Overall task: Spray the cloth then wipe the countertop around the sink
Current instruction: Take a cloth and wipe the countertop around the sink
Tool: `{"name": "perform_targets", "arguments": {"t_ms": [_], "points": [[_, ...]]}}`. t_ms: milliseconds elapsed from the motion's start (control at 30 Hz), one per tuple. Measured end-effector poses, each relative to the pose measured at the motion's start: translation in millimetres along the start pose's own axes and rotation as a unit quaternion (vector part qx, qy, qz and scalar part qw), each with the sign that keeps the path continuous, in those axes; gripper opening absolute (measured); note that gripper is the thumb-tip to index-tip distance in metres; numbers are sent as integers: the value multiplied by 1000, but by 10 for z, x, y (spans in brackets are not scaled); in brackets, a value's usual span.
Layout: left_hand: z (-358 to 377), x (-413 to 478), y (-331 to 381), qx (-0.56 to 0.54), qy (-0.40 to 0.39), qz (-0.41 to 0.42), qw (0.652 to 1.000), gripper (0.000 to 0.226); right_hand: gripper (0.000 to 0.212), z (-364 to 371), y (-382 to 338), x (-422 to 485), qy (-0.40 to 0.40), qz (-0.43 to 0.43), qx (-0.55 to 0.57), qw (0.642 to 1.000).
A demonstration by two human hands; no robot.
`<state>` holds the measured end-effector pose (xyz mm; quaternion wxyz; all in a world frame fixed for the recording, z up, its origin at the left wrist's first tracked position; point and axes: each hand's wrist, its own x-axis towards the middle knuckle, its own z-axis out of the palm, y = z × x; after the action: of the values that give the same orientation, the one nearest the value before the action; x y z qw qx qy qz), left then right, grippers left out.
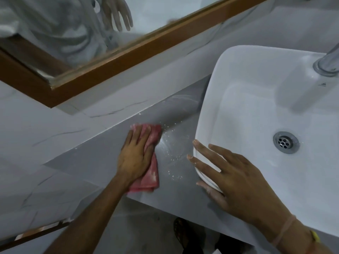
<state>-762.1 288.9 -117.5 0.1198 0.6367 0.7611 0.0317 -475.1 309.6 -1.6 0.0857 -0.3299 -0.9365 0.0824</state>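
Note:
A pink cloth [153,177] lies flat on the grey countertop [95,162], left of the white sink [256,110]. My left hand [135,154] presses down on the cloth with its fingers spread over it, near the back wall. White specks and wet streaks mark the countertop between the cloth and the sink. My right hand [233,182] rests open, palm down, on the sink's near-left rim, holding nothing. No spray bottle is in view.
A wood-framed mirror [128,50] runs along the tiled wall above the countertop. The chrome tap [328,61] stands at the sink's far right, the drain [285,142] in the basin. Below the countertop's front edge I see the floor and a sandalled foot [183,233].

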Motion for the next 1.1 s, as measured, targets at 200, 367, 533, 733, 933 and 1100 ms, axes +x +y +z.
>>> {"name": "perform_targets", "arguments": {"t_ms": [200,367,533,733,933,1100], "points": [[-47,303,189,11,44,-57,997,57,56,-2,2,20,-4,0,-9,1000],[22,639,522,-3,-3,-30,1000,58,56,-16,-9,17,-13,-6,-3,1000],[-48,103,230,-22,-3,111,994,55,58,-23,-2,21,-14,-6,11,1000],[-125,621,198,-11,-1,15,1000,59,54,-10,3,27,-8,-9,16,1000],[37,398,674,-11,7,135,991,50,52,-20,11,25,10,-14,24,1000],[47,-429,142,7,-42,242,969,54,52,-7,9,29,10,-17,25,999]]}}
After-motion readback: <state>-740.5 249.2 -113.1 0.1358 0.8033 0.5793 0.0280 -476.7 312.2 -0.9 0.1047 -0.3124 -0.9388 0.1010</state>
